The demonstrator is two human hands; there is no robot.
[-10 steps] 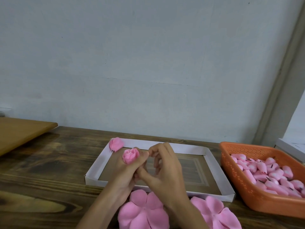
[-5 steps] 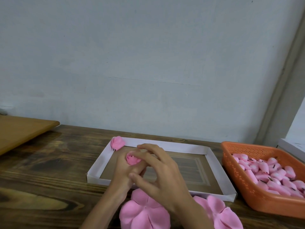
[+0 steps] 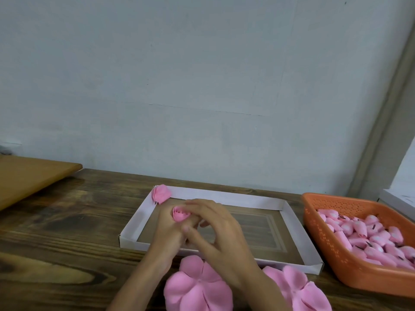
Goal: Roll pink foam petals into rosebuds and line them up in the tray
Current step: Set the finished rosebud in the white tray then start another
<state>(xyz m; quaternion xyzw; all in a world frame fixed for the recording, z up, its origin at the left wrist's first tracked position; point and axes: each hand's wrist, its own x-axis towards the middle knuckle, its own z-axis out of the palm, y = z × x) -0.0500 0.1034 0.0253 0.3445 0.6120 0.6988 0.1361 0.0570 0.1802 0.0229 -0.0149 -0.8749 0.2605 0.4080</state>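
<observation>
Nearest the camera, two flat flower-shaped cut-outs of pink foam petals [image 3: 197, 286] lie on the dark stained wooden table [image 3: 67, 232], partly under the person's forearms. Above them both hands meet over the left part of a shallow white cardboard tray [image 3: 132, 225]. The left hand [image 3: 166, 234] grasps a rolled pink foam rosebud [image 3: 180, 213] in curled fingers, its swirled top facing up and its base hidden in the fist, so the long axis stands roughly upright. The right hand [image 3: 215, 232] reaches across from the right, its fingers laid over the bud's right side and the left hand's knuckles. Whether it pinches the foam or merely presses it cannot be told.

The one finished pink rosebud [image 3: 161, 193] lies in the tray's far-left corner, near the held bud and beyond it to the left. The left hand is the nearer one, and the next place in the line probably lies just beside that corner.

A second ago the right hand was curled at the bud's base, leaving the bud clear on top. Now its fingers stretch over it, while the bud and the corner bud sit much where they were.

Further right, an orange perforated plastic basket [image 3: 336, 250] holds a heap of small pink foam pieces [image 3: 370, 236]
</observation>
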